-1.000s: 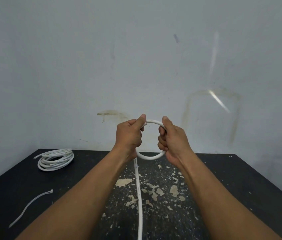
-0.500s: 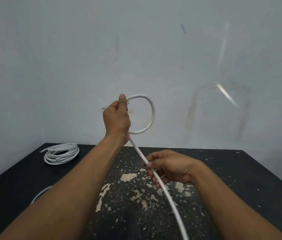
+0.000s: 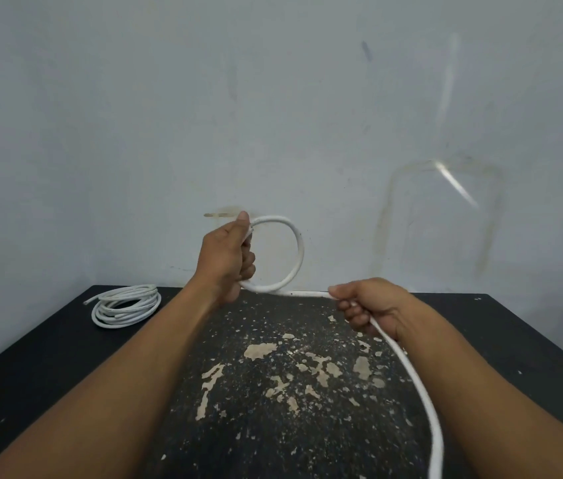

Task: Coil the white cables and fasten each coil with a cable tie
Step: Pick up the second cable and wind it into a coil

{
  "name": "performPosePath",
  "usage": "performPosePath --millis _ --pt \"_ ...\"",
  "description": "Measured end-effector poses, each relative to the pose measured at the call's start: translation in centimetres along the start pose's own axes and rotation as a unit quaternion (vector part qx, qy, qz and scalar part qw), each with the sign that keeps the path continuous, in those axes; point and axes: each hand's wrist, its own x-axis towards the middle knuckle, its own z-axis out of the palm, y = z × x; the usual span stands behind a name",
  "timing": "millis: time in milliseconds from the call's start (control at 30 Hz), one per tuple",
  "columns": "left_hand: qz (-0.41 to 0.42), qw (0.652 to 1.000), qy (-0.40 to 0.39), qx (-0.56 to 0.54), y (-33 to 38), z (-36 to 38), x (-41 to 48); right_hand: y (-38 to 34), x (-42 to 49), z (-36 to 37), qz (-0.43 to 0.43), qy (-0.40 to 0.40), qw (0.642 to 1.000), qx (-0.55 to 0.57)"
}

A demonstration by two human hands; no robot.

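A separate coil point(image 3: 126, 305) lies at the far left of the scuffed black bench point(image 3: 31, 357), well apart from the hands. The left hand point(image 3: 228, 257) has its grip closed on one loop of white cable point(image 3: 299, 250), raised before the wall point(image 3: 135, 133). The right hand point(image 3: 370, 305), its grip curled round the cable's trailing run, has swung out rightward since half a second ago.

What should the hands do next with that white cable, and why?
Probably the right hand should carry its stretch of white cable up to the left hand, laying a second turn. Only one loop is formed, pinched in the left grip, while the rest trails loose out of view.
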Motion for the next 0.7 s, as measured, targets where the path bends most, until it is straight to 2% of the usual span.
performPosePath --millis 167,367,400,467,533,700 --pt "-0.041 0.996 -0.021 0.08 -0.9 0.4 -0.7 -1.4 0.7 0.3 0.032 0.041 0.984 0.169" --pt "-0.083 0.981 -0.005 0.178 -2.7 2.3 -2.3 -3.0 -0.9 2.5 -0.025 0.113 0.947 0.3" --pt "-0.091 0.978 -0.011 0.186 -3.2 2.8 -2.7 -3.1 -1.3 3.2 -0.054 0.133 0.949 0.281" --pt "-0.095 0.974 -0.024 0.203 -4.1 3.7 -3.5 -3.0 -2.0 4.9 -0.114 0.197 0.964 0.141" --pt "-0.099 0.973 -0.04 0.204 -4.1 4.3 -3.8 -2.6 -2.4 6.0 -0.165 0.228 0.959 0.026" --pt "-0.171 0.976 -0.063 0.12 -1.9 5.4 -3.7 -2.4 -2.7 6.2 -0.222 0.286 0.932 -0.021"
